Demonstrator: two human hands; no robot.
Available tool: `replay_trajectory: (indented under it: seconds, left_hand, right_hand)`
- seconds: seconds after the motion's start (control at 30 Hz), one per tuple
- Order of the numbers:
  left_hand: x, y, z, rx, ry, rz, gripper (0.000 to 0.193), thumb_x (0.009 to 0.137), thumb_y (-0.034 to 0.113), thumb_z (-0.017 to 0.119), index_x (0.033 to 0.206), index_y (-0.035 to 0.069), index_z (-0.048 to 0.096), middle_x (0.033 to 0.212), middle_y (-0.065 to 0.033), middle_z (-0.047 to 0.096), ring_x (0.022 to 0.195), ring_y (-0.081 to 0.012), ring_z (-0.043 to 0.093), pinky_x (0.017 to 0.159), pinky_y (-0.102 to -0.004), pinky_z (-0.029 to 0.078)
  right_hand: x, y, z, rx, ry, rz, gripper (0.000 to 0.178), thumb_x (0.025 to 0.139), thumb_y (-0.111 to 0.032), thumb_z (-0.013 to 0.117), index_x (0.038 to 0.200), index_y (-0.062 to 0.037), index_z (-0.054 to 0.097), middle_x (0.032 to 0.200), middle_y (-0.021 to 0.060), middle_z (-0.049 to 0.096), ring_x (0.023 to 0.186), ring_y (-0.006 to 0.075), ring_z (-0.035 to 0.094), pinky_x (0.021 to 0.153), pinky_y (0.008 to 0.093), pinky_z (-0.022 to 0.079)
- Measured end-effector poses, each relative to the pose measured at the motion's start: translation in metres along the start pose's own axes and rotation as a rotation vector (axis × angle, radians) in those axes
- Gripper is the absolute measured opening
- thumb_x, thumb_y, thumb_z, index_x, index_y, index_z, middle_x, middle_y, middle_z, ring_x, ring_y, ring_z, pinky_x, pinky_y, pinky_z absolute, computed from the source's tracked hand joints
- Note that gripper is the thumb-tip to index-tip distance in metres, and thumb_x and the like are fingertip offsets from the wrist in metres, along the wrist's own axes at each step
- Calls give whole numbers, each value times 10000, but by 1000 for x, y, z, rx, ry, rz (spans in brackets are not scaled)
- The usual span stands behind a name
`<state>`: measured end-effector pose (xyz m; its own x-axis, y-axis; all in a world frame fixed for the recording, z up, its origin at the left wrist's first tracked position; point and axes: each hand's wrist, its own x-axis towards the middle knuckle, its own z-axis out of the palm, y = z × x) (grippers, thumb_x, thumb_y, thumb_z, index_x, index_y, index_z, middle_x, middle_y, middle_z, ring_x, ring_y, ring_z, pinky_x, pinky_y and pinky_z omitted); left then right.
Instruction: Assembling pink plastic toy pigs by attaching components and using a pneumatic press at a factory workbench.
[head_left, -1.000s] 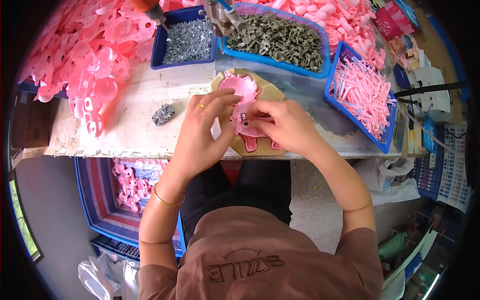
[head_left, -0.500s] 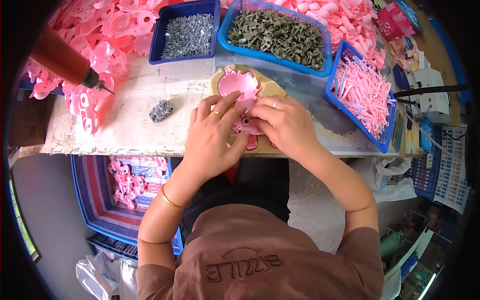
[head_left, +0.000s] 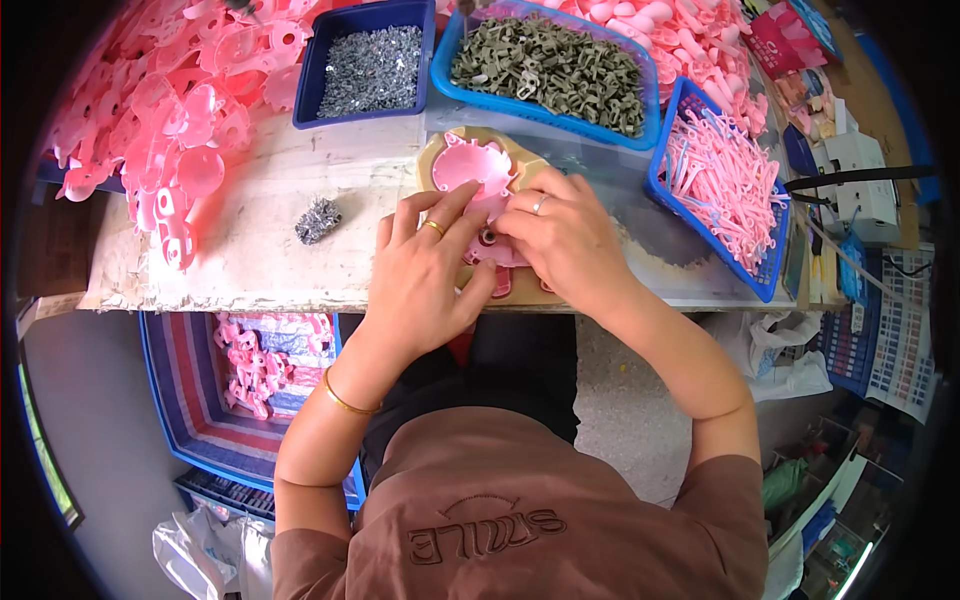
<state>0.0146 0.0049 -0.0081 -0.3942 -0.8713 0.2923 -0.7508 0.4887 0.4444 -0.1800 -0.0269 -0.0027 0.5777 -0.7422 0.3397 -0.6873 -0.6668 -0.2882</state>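
Note:
A pink plastic shell part [head_left: 468, 166] with a round hollow end lies in a tan shaped fixture [head_left: 432, 160] near the table's front edge. My left hand [head_left: 425, 240] rests over its narrow end, the fingers and thumb holding it from the left. A small dark round piece [head_left: 488, 237] shows in the shell between my hands. At the shell's right side my right hand [head_left: 562, 235] has its fingers bent and pinched together; what lies between the fingertips is hidden. A pink tab [head_left: 502, 283] sticks out below.
A blue bin of small metal screws [head_left: 372, 75], a blue basket of grey-green clips [head_left: 545, 75] and a basket of thin pink sticks [head_left: 720, 190] surround the work. Pink shells [head_left: 200, 110] pile up at left. A clump of screws [head_left: 319, 221] sits on the table [head_left: 250, 265].
The orange-red power screwdriver at upper left has swung out of view, leaving a dark tip at the top edge. My right hand has shifted slightly; my left hand stays on the shell.

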Motion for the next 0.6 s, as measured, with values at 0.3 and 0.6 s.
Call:
replay_trajectory:
  seconds: [0.3, 0.6]
  left_hand:
    - [10, -1, -7, -47, -46, 10, 336, 817, 219, 646, 1108, 54, 670, 1345, -102, 588, 1176, -339, 499, 1022, -445, 397]
    - [24, 5, 7, 123, 101, 1, 181, 760, 241, 728, 778, 61, 710, 1053, -74, 676, 1046, -278, 561, 842, -411, 427]
  right_hand:
    - [0, 10, -3, 81, -21, -76, 120, 730, -45, 701, 846, -76, 710, 861, 37, 659, 938, 245, 588, 788, 367, 470]
    - [-25, 33, -50, 228, -142, 329, 117, 846, -104, 708, 946, -56, 746, 852, 76, 654, 724, 228, 645, 646, 336, 497]
